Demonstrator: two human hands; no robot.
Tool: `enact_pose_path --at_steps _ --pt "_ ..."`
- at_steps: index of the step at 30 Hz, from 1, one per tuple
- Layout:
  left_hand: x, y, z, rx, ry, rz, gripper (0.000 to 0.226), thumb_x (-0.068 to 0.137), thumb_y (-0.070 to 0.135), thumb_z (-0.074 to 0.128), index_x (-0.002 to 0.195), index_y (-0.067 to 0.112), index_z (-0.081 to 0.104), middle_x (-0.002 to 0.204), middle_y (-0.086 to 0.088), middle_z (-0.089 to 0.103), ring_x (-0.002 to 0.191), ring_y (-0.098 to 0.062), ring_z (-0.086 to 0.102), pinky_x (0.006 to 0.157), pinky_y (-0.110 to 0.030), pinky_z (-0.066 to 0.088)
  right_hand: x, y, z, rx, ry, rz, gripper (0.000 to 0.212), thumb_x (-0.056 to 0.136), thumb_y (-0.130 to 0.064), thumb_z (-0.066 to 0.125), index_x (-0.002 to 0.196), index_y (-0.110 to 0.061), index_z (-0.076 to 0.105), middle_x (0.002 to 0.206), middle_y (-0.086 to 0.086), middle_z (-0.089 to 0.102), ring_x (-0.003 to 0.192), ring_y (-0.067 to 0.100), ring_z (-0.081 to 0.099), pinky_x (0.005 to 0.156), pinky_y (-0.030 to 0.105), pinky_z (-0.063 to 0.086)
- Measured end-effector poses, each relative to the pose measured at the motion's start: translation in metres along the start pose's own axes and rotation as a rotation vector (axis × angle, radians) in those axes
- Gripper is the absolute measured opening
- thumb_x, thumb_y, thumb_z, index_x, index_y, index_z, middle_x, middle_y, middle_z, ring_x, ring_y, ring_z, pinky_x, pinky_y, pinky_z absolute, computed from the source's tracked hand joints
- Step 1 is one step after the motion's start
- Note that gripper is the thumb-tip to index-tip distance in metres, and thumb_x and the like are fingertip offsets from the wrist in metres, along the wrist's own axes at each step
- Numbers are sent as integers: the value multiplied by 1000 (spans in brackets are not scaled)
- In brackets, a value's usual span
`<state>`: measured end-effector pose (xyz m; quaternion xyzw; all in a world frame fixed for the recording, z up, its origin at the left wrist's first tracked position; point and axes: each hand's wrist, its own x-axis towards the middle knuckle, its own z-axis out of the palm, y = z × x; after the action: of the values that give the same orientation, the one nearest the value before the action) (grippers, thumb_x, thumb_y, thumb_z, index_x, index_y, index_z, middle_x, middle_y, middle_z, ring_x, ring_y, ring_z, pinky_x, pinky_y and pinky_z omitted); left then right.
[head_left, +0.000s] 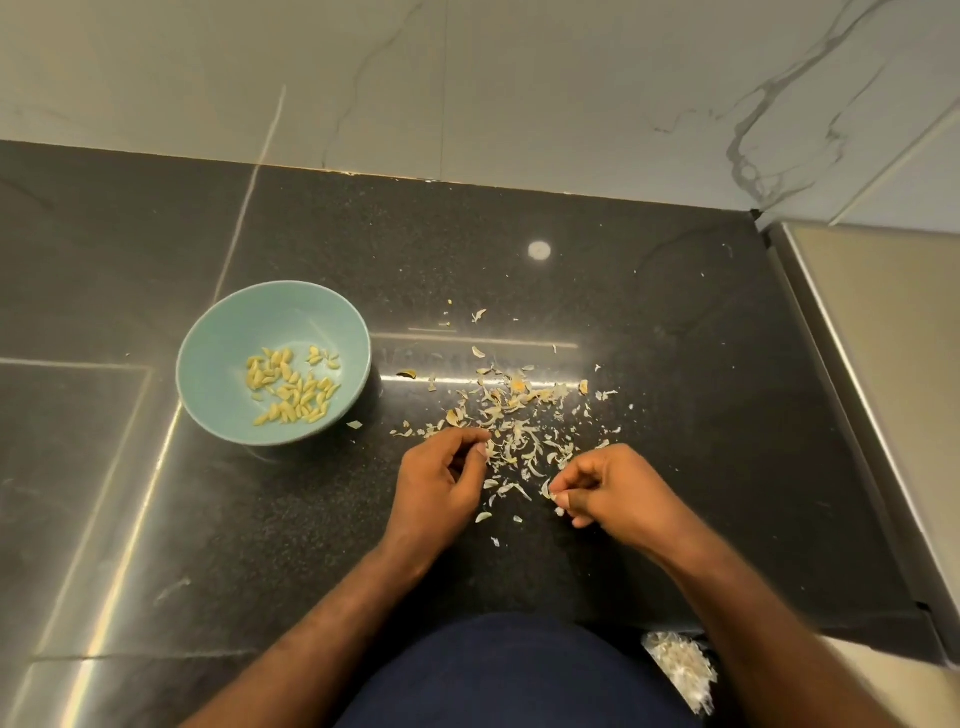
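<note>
A pale green bowl stands on the black stone counter at the left, with several peeled yellowish seeds in it. A loose heap of husk scraps lies in the middle of the counter. My left hand hovers at the near edge of the heap with its fingers curled; whether it holds a seed is hidden. My right hand sits to the right of it and pinches a small pale husk piece between thumb and fingertips.
A marble-patterned wall rises behind the counter. A lighter ledge runs along the counter's right side. A clear plastic bag of whitish bits lies at the near edge by my right forearm. A round light reflection shows on the stone.
</note>
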<state>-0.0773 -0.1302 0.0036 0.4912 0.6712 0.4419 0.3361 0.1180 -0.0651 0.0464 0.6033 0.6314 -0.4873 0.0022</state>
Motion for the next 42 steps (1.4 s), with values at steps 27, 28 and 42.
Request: enact_pose_path --at_steps 27,28,42 --pt "4 -2 2 -56 63 16 11 96 12 63 98 18 72 71 5 67 63 -14 61 58 -31 53 8 0 -12 125 -75 55 11 89 2 70 88 -8 76 80 11 75 74 21 72 76 37 62" --pt "4 -2 2 -55 64 19 11 96 11 63 98 17 72 70 5 67 62 -14 61 57 -31 52 8 0 -11 113 -81 55 10 88 1 71 87 -8 76 79 9 75 75 20 72 76 36 62" --pt "3 -3 1 -60 50 3 10 96 13 63 98 14 73 71 5 66 63 -13 62 59 -35 54 17 -21 -4 -248 -17 121 16 89 -4 71 76 -12 72 76 7 73 74 23 74 72 38 63"
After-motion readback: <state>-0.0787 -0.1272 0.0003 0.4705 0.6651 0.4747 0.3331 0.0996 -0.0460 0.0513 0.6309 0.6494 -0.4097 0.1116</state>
